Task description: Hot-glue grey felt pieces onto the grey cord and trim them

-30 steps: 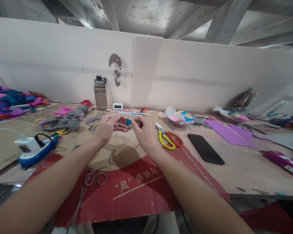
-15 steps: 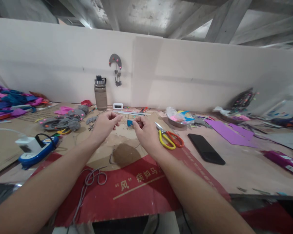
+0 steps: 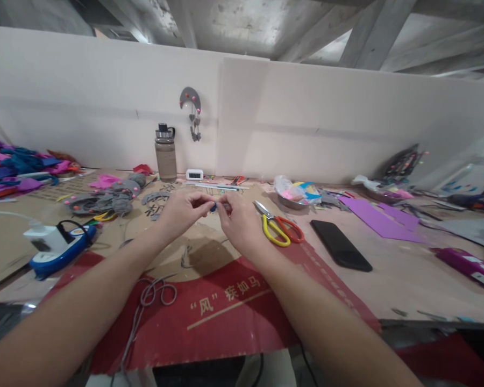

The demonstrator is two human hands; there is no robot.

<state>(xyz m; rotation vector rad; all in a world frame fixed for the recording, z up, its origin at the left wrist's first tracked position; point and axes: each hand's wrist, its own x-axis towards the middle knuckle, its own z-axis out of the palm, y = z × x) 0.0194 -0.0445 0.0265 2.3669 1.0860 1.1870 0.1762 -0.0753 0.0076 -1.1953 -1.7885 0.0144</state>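
A flat red-and-brown cardboard sheet [image 3: 242, 336] lies on the surface [image 3: 391, 290]. Above it, the left hand [image 3: 187, 212] and right hand [image 3: 239, 219] face each other, a small blue piece [image 3: 213, 208] between their fingertips. Right of the right hand lie yellow-and-red-handled metal scissors [image 3: 275, 227], then a flat black rectangular phone [image 3: 341, 245]. A round metal bowl [image 3: 291, 203] stands behind the scissors. Leftward, a blue-and-white plastic power strip [image 3: 58, 259] sits before grey cloth pieces [image 3: 113, 201]. Behind, a tall grey translucent bottle [image 3: 166, 158] stands left of a small white rectangular clock [image 3: 194, 174].
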